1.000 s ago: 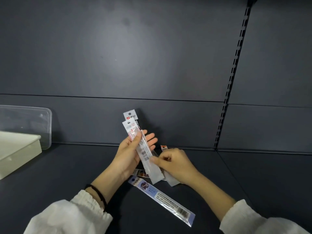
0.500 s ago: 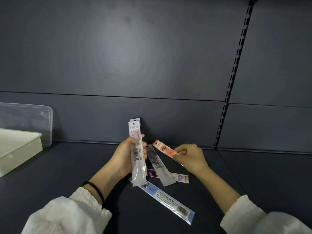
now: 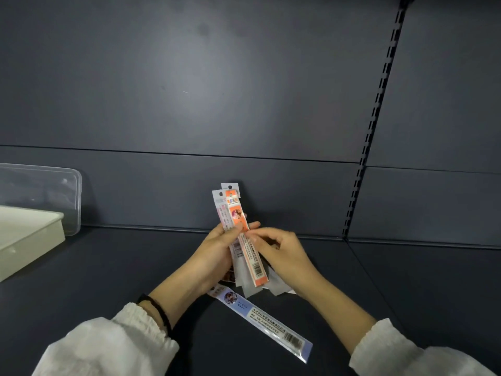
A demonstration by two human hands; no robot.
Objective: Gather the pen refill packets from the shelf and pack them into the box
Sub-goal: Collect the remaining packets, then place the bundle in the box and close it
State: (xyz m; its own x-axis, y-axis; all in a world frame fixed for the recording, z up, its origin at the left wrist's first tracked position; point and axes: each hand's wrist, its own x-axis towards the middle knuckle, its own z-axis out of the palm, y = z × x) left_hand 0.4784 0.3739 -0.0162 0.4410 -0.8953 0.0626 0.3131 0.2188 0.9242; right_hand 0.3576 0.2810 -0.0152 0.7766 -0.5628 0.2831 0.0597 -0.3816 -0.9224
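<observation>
At centre frame the left hand [image 3: 214,251] grips an upright bundle of refill packets [image 3: 219,207], thumb across the front, so the right hand [image 3: 284,253] can pinch the orange packet [image 3: 235,213] flush against it. The blue packet [image 3: 260,318] lies on the shelf [image 3: 108,280] at lower centre. The box [image 3: 29,234] sits at the left edge, well apart.

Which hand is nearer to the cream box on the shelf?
Left. The left hand, gripping a bunch of packets, is to the right of the cream box, apart from it; the right hand, pinching the orange packet, is farther right.
</observation>
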